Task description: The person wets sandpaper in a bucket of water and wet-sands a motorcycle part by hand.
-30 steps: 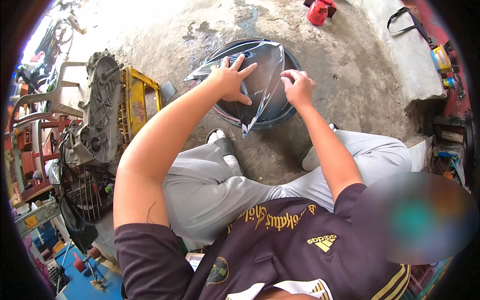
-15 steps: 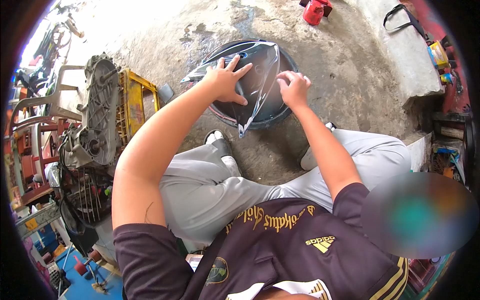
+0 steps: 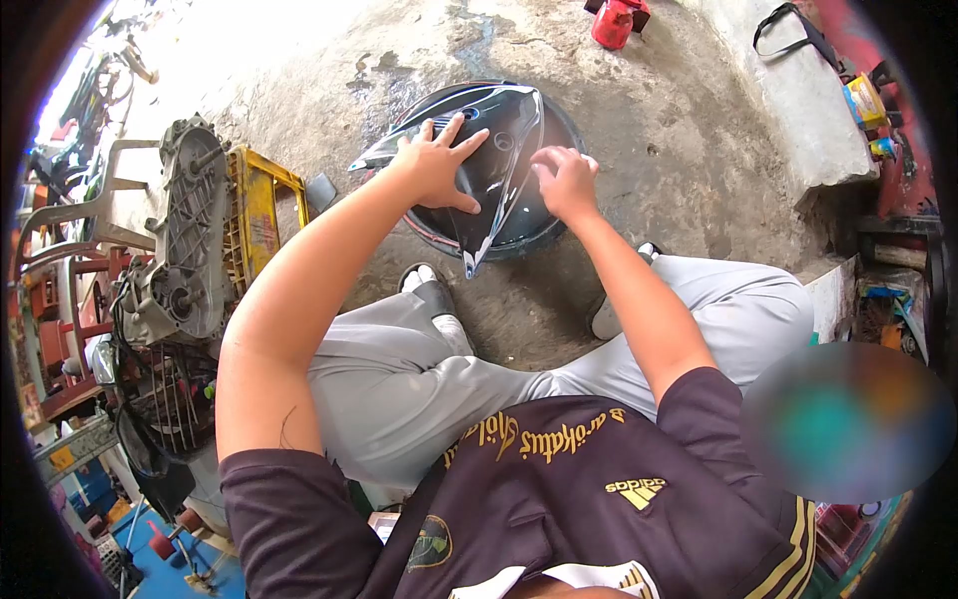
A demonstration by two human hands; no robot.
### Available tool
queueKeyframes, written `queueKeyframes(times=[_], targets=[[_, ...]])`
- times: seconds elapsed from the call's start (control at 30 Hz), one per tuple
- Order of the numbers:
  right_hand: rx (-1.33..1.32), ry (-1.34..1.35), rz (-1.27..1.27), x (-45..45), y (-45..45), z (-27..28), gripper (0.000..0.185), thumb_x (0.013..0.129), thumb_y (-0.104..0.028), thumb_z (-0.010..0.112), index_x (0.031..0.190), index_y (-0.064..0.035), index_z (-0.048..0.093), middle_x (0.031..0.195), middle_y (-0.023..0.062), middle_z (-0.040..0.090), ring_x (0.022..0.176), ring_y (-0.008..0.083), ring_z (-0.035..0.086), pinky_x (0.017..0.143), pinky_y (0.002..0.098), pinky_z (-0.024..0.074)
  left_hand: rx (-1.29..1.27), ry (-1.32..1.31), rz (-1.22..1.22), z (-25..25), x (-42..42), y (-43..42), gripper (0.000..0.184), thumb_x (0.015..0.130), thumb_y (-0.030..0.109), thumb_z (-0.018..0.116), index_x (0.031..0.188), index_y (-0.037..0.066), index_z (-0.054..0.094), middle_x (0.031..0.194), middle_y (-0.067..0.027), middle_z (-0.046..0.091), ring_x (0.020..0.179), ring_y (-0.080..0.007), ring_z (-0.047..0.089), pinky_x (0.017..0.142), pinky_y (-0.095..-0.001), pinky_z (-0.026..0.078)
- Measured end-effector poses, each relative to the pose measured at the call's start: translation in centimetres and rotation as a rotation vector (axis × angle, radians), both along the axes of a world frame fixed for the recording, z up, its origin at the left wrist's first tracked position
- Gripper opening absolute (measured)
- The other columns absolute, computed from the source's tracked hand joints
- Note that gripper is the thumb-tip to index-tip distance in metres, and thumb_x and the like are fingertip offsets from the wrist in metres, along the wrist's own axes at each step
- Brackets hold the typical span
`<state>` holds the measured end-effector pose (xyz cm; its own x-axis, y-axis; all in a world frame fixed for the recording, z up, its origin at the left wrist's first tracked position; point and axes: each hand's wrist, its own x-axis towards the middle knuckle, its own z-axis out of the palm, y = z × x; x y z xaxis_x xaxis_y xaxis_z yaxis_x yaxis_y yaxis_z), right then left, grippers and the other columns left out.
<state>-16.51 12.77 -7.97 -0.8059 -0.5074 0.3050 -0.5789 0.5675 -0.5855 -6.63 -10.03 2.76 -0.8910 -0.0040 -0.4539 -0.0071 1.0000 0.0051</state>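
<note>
A glossy dark motorcycle body panel (image 3: 496, 172), pointed at its ends and edged in white and silver, lies across a round black tub (image 3: 544, 240). My left hand (image 3: 436, 170) rests on the panel's left part with its fingers spread and the thumb apart. At the panel's right edge, my right hand (image 3: 566, 182) has its fingers curled towards the thumb, slightly smeared by motion. Whatever those fingers may hold is too small or hidden to make out. Both hands are above the tub, between my spread knees.
Left of the tub stand a grey metal engine casing (image 3: 190, 225) and a yellow crate (image 3: 249, 205). A red object (image 3: 612, 25) lies on the concrete floor (image 3: 679, 150) at the back. A raised concrete ledge (image 3: 808, 130) runs along the right, with a black strap (image 3: 788, 25) on it.
The whole view has shifted slightly, putting the panel and tub a little further left. My left hand stays spread on the panel, while my right hand's fingers have moved slightly at its edge.
</note>
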Motion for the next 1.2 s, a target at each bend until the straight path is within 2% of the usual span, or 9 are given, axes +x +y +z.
queueKeyframes(times=[0.1, 0.3, 0.37, 0.43, 0.63, 0.7, 0.83, 1.03, 1.2], targets=[[-0.024, -0.196, -0.118, -1.3, -0.6, 0.8, 0.006, 0.087, -0.023, 0.074, 0.09, -0.0178, 0.077, 0.088, 0.0038, 0.077, 0.09, 0.0277, 0.071, 0.092, 0.0459, 0.0447, 0.028, 0.013, 0.008, -0.5, 0.4, 0.1, 0.124, 0.07, 0.073, 0.082, 0.169, 0.039, 0.014, 0.176, -0.0153, 0.013, 0.153, -0.0533, 0.026, 0.113, -0.073, 0.036], [-0.036, 0.062, -0.003, 0.2, -0.1, -0.1, 0.008, 0.087, -0.021, 0.076, 0.092, -0.0153, 0.077, 0.088, 0.0045, 0.077, 0.088, 0.0279, 0.071, 0.096, 0.0442, 0.0464, 0.013, -0.005, 0.008, 0.2, 0.3, 0.0, 0.124, 0.072, 0.073, 0.081, 0.169, 0.038, 0.012, 0.176, -0.0148, 0.013, 0.153, -0.0538, 0.027, 0.112, -0.0736, 0.036], [-0.07, -0.164, -0.134, -0.9, -0.3, 0.3, 0.012, 0.087, -0.023, 0.077, 0.094, -0.013, 0.077, 0.087, 0.0057, 0.077, 0.081, 0.0288, 0.073, 0.088, 0.0419, 0.0511, 0.022, 0.001, 0.009, 0.0, 0.3, -0.1, 0.123, 0.072, 0.074, 0.08, 0.169, 0.039, 0.012, 0.176, -0.0145, 0.013, 0.153, -0.0536, 0.026, 0.112, -0.0739, 0.035], [-0.188, -0.34, -0.286, -1.3, -1.1, 1.9, 0.012, 0.085, -0.014, 0.079, 0.094, -0.0071, 0.076, 0.085, 0.0105, 0.077, 0.079, 0.0253, 0.074, 0.075, 0.0385, 0.0568, 0.026, 0.003, 0.008, -0.6, 0.4, -0.1, 0.123, 0.072, 0.074, 0.08, 0.169, 0.039, 0.012, 0.176, -0.0144, 0.012, 0.153, -0.0535, 0.026, 0.112, -0.0738, 0.036], [-0.111, -0.418, -0.237, 0.9, -0.7, 3.0, 0.012, 0.086, -0.011, 0.078, 0.096, -0.0041, 0.075, 0.083, 0.0099, 0.076, 0.079, 0.0226, 0.075, 0.073, 0.0374, 0.0572, 0.0, -0.006, 0.002, 0.1, 0.2, 0.0, 0.123, 0.073, 0.075, 0.079, 0.169, 0.038, 0.013, 0.176, -0.0151, 0.012, 0.153, -0.0526, 0.028, 0.111, -0.0717, 0.038], [-0.275, -0.705, -0.34, 1.8, -0.9, 2.8, 0.01, 0.087, -0.009, 0.077, 0.095, -0.0031, 0.075, 0.081, 0.0085, 0.076, 0.08, 0.0208, 0.075, 0.073, 0.0373, 0.0569, 0.001, -0.033, 0.016, 0.1, 0.1, 0.1, 0.123, 0.073, 0.078, 0.077, 0.169, 0.038, 0.012, 0.177, -0.0128, 0.009, 0.156, -0.0509, 0.023, 0.115, -0.0696, 0.034], [-0.233, -0.546, -0.335, 1.5, -1.4, 0.6, 0.007, 0.091, -0.008, 0.073, 0.096, -0.003, 0.074, 0.081, 0.0076, 0.074, 0.074, 0.0152, 0.072, 0.066, 0.0327, 0.057, -0.009, -0.036, 0.019, 0.3, 0.2, 0.2, 0.123, 0.073, 0.078, 0.077, 0.169, 0.037, 0.012, 0.177, -0.0126, 0.009, 0.156, -0.0504, 0.023, 0.115, -0.0695, 0.035], [-0.408, -0.654, -0.251, 0.7, -1.6, -0.1, 0.004, 0.091, -0.003, 0.071, 0.094, 0.0, 0.07, 0.082, 0.006, 0.072, 0.073, 0.0148, 0.07, 0.067, 0.0307, 0.0561, 0.009, -0.027, 0.021, 0.2, 0.3, 0.0, 0.124, 0.073, 0.077, 0.078, 0.169, 0.037, 0.012, 0.177, -0.0122, 0.009, 0.156, -0.05, 0.022, 0.116, -0.0691, 0.034], [-0.43, -0.591, -0.245, 0.9, -1.3, -0.4, 0.007, 0.092, -0.001, 0.07, 0.099, 0.0004, 0.072, 0.085, 0.0062, 0.074, 0.073, 0.0133, 0.07, 0.068, 0.029, 0.0553, 0.001, -0.004, 0.007, 0.0, 0.4, 0.0, 0.123, 0.073, 0.075, 0.079, 0.169, 0.038, 0.012, 0.176, -0.0149, 0.011, 0.154, -0.0524, 0.027, 0.113, -0.0699, 0.038]])
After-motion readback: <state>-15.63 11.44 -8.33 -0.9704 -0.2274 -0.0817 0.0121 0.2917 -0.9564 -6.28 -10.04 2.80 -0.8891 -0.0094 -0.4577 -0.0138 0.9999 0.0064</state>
